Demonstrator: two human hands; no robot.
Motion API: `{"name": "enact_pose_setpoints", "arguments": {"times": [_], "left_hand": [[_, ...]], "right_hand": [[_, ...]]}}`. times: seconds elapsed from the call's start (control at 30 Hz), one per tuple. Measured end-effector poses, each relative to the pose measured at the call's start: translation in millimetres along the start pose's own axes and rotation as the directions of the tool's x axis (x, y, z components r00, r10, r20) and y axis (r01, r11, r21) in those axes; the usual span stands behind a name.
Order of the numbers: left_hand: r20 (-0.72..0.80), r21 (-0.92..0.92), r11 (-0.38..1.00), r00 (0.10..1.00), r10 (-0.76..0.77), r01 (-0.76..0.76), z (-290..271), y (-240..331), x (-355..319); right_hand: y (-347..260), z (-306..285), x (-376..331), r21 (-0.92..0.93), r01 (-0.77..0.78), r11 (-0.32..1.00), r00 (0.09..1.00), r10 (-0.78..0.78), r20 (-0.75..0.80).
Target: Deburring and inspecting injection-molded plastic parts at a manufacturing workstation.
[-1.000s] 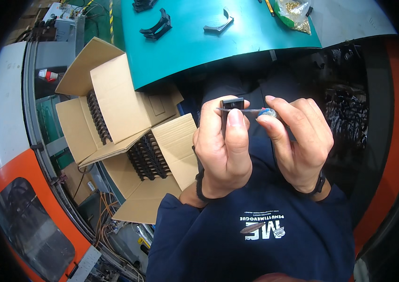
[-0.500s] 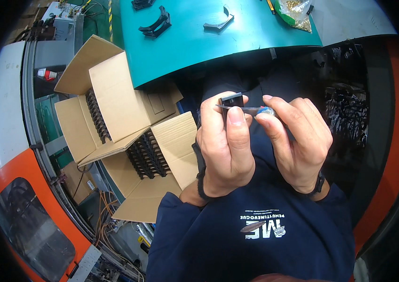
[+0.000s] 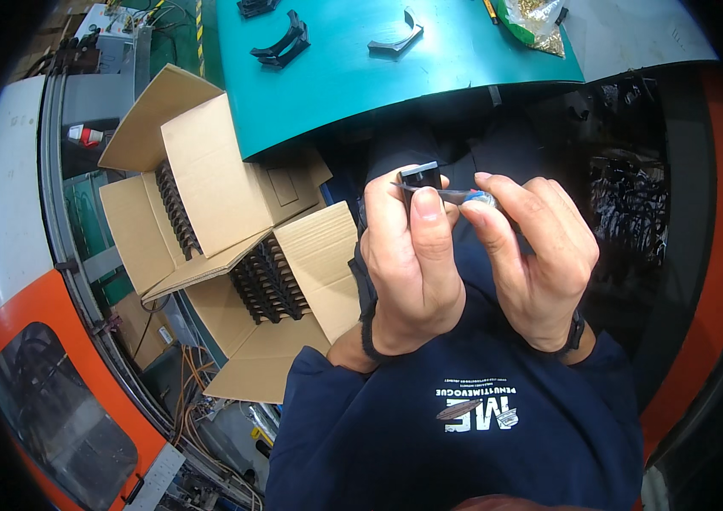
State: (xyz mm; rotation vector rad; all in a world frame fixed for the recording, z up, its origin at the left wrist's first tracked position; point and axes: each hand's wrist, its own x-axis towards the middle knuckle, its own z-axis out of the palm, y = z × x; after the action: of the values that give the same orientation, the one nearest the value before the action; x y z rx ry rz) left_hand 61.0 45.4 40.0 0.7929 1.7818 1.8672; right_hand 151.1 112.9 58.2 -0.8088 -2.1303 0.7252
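Observation:
In front of my chest, my left hand [image 3: 413,264] is closed round a small black plastic part [image 3: 420,176], whose squared end sticks up past the fingers; the rest of it is hidden in the grip. My right hand [image 3: 544,255] pinches a small knife by its handle [image 3: 481,198], which looks wrapped in blue and clear material. Its thin pointed blade [image 3: 446,193] lies across the black part, just above my left thumb. Whether the edge touches the plastic I cannot tell.
On the green table [image 3: 344,85] ahead lie a black curved part [image 3: 283,47], another curved part [image 3: 395,41] and a bag of gold-coloured bits [image 3: 540,25]. To my left, an open carton [image 3: 212,175] and a lower carton [image 3: 246,362] hold rows of black parts. Orange machine panels flank me.
The black part has tilted slightly in my left hand and its top edge sits a little higher. Both hands otherwise keep nearly the same place and hold.

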Motion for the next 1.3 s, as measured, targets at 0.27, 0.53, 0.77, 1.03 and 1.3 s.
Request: {"name": "enact_pose_setpoints", "arguments": {"times": [0.27,0.53,0.77,1.03,1.3], "left_hand": [[0.04,-0.026,0.999,0.999,0.019,-0.018,-1,-2,1],[0.031,-0.023,0.998,0.998,-0.051,0.052,-4,4,8],[-0.023,-0.157,0.984,0.996,-0.085,0.081,-13,-6,18],[0.09,-0.001,0.997,0.993,-0.076,0.076,-5,-52,90],[0.583,0.625,0.493,0.782,0.22,-0.605,28,-125,258]], "right_hand": [[0,3,-1,0.001,-0.009,1.0,1.0,0.009,-0.028],[2,4,-2,0.095,-0.109,0.989,0.993,0.114,-0.04],[31,-9,-18,0.092,-0.303,0.948,0.95,0.309,-0.05],[63,-22,-44,0.074,-0.437,0.896,0.898,0.439,-0.01],[71,-27,-47,0.115,-0.459,0.881,0.888,0.458,0.036]]}}
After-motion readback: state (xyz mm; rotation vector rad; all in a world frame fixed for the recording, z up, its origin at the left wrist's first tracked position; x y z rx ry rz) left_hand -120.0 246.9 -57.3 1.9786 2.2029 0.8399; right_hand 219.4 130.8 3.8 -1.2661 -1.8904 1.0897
